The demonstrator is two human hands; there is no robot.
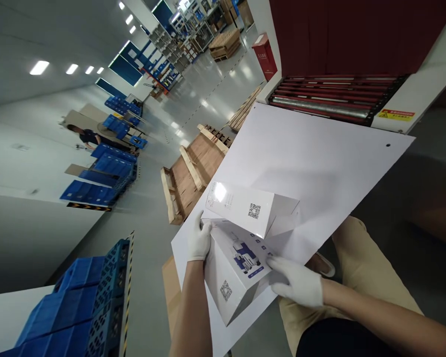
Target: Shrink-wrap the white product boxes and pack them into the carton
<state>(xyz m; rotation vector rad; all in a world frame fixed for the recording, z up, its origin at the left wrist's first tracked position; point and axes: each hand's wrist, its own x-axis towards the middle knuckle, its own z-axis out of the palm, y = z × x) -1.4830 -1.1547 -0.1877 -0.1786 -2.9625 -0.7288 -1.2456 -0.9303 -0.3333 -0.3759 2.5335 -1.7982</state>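
Note:
A white printed carton (241,255) with a dark blue picture and a QR code lies on the white board (312,153). My left hand (199,240), in a white glove, grips its far left edge, thumb on top. On the opposite side my right hand (297,282), also gloved, holds the carton's right edge with its fingertips; part of its grip is hidden. A second white carton (241,206), showing a QR code, lies beside the first one, farther up the board. Neither hand touches that second carton.
Beyond the board is a machine opening with red rollers (319,101) and a dark red curtain (357,34). Wooden pallets (193,168) stand left of the board. Blue crates (63,302) are stacked at lower left. A person (92,136) works far back among other crates.

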